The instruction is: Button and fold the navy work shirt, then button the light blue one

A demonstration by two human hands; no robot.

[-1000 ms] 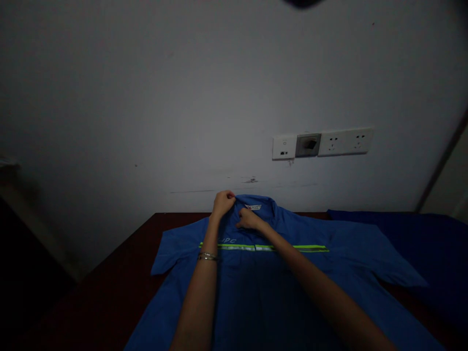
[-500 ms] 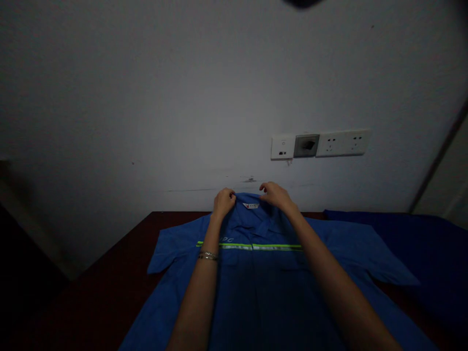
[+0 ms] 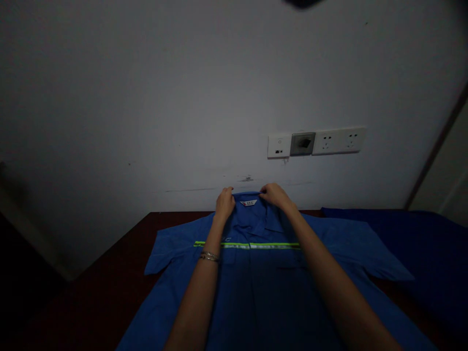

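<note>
A blue short-sleeved work shirt (image 3: 183, 248) lies spread out, front up, with its collar towards the wall. A yellow-green and silver reflective stripe (image 3: 241, 246) crosses its chest. Inside the neck shows a white label (image 3: 249, 203). My left hand (image 3: 224, 204) is closed on the left side of the collar, its fingertips partly hidden behind the cloth. On the collar's other side, my right hand (image 3: 275, 195) pinches the edge between thumb and fingers. The collar stands raised between both hands. My forearms cover parts of the shirt front.
The shirt rests on a dark reddish-brown table (image 3: 106, 273). A darker blue cloth (image 3: 420, 243) lies at the right. Behind the table rises a pale wall (image 3: 146, 97) with a row of switches and sockets (image 3: 316, 142).
My right thumb and fingers have closed on the collar edge. The collar is pulled straighter and the label shows more fully. The view has shifted slightly.
</note>
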